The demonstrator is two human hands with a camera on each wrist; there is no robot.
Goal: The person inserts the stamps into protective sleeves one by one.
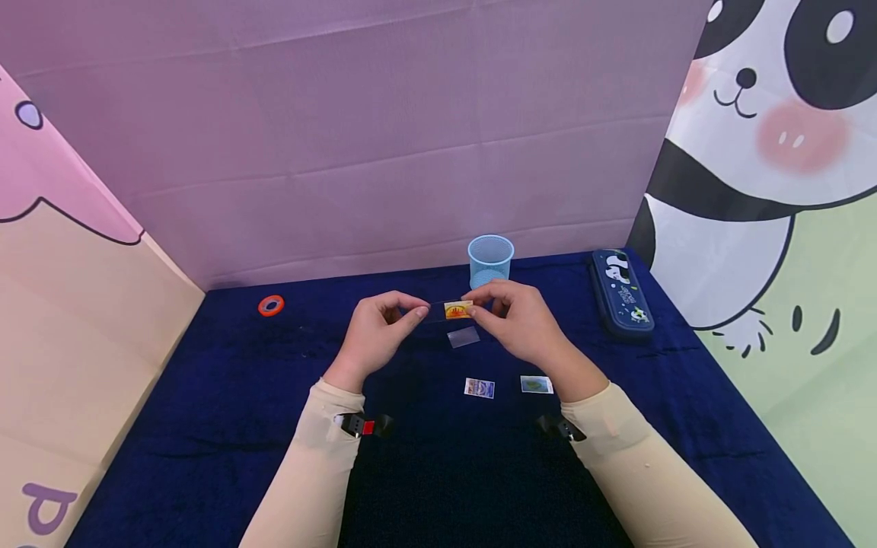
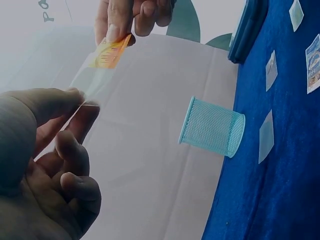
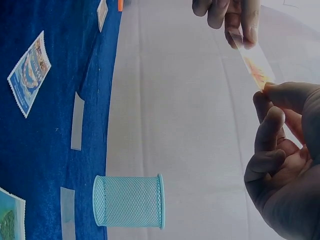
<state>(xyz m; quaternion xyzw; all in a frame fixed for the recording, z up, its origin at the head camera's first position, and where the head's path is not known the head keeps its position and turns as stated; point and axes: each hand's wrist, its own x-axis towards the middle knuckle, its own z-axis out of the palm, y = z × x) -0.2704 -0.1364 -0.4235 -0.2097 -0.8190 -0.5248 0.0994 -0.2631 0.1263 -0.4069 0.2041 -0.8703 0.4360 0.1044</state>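
Raised above the table, a clear plastic sleeve [image 2: 92, 82] stretches between both hands, with a yellow-orange stamp [image 1: 457, 310] at its right end. My left hand [image 1: 375, 332] pinches the sleeve's left end between thumb and index finger. At the other end, my right hand [image 1: 518, 318] pinches the stamp's edge between thumb and fingers. How far the stamp sits inside the sleeve I cannot tell. A translucent piece [image 1: 464, 337] lies on the cloth below. Nearer to me are a blue-and-white stamp [image 1: 479, 388] and a greenish stamp [image 1: 537, 384].
A light-blue mesh cup [image 1: 490, 262] stands behind the hands near the back edge. The dark blue pencil case [image 1: 622, 293] with panda pictures lies at the back right. An orange ring-shaped roll [image 1: 270, 306] lies at the back left on the blue cloth [image 1: 226, 396].
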